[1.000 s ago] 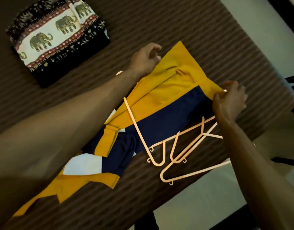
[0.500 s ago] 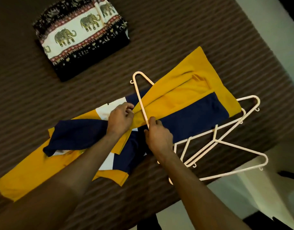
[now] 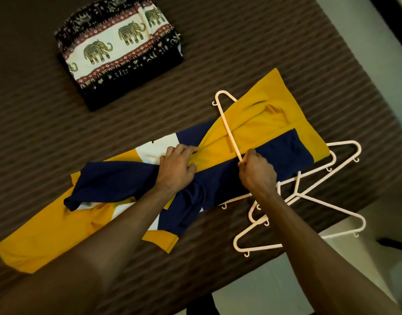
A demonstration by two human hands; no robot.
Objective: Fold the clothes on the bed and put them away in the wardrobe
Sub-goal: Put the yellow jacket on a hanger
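Cloth this soft and light will sag, we judge, so on the bed point(image 3: 252, 37) our left hand point(image 3: 176, 170) bunches the yellow-and-navy garment point(image 3: 259, 137) mid-length while our right hand point(image 3: 256, 171) pinches the hanger point(image 3: 228, 130) bar threaded across it (no container shows, only a folded elephant-print piece point(image 3: 118, 51) nearby).

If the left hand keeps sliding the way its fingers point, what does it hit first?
The left hand grips the gathered yellow and navy garment with its fingers aimed to the right in the picture. Going straight on, it would probably meet the hanger bar that the right hand holds, though depth is unclear.
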